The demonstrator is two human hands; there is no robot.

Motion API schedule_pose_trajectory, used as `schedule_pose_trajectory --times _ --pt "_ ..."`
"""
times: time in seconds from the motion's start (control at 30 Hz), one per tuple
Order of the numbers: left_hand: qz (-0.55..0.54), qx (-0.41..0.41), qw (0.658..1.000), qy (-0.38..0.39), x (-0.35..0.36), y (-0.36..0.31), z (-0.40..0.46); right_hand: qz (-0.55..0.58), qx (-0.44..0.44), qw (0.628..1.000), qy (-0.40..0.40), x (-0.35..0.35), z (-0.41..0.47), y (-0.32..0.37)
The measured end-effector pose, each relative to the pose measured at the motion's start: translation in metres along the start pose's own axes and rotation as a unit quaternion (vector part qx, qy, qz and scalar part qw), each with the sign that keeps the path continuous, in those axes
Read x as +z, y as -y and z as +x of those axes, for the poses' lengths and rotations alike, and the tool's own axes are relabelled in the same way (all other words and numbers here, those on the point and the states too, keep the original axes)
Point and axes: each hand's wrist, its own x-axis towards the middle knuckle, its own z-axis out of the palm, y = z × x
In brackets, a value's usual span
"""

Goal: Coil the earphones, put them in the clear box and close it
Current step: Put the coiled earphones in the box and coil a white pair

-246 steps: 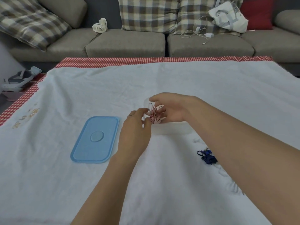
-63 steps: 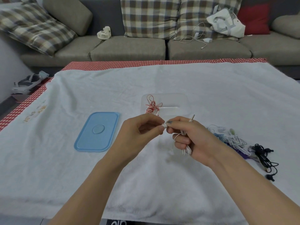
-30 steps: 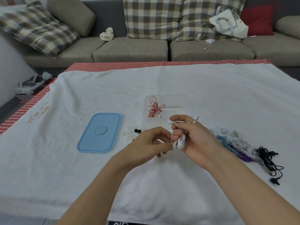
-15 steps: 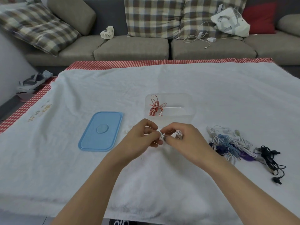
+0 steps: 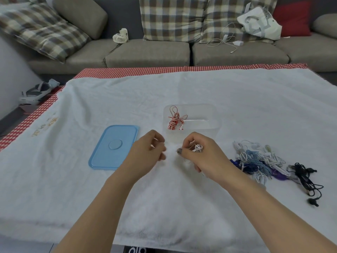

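**Coiling a white earphone cable beside the open box**

The right hand [image 5: 202,154] grips a small bundle of white earphones [image 5: 198,148], its fingers curled round the loops just in front of the clear box [image 5: 215,123]. The left hand [image 5: 147,152] is held close by with curled fingers; whether it pinches a free end of the thin white cable cannot be told against the white cloth [image 5: 182,198].

To finish the step well, the remaining cable should probably be wound snugly over the loops already held, with even tension, and the tail tucked under a turn so that the bundle does not spring open when released. The coil ought to stay compact enough to lie flat below the rim of the box, otherwise the lid may not seat.

The white earphones appear as a tight knot of thin, glossy cable, mostly hidden by the fingers. One red-and-white striped coil [image 5: 175,121] already lies in the left part of the box. The blue lid [image 5: 114,147] lies flat to the left of the box, apart from it. A heap of uncoiled earphones [image 5: 259,159], white, blue, purple and black, waits to the right.
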Motion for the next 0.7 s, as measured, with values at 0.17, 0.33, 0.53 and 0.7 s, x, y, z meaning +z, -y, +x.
schedule_pose_trajectory --times 0.17,0.33,0.53,0.7 --pt "0.219 0.028 0.973 -0.06 -0.002 0.028 0.009 0.032 0.037 0.999 -0.01 -0.001 0.003 -0.002" --pt "0.233 0.027 0.97 -0.065 0.004 0.029 0.012 0.026 0.048 0.998 -0.006 0.0 0.004 -0.005" --pt "0.214 0.026 0.974 -0.072 0.007 0.025 0.014 0.032 0.038 0.999 -0.01 -0.003 0.003 -0.002" --pt "0.223 0.023 0.972 -0.066 0.006 0.022 0.013 0.037 0.038 0.998 -0.014 -0.005 0.002 0.0"
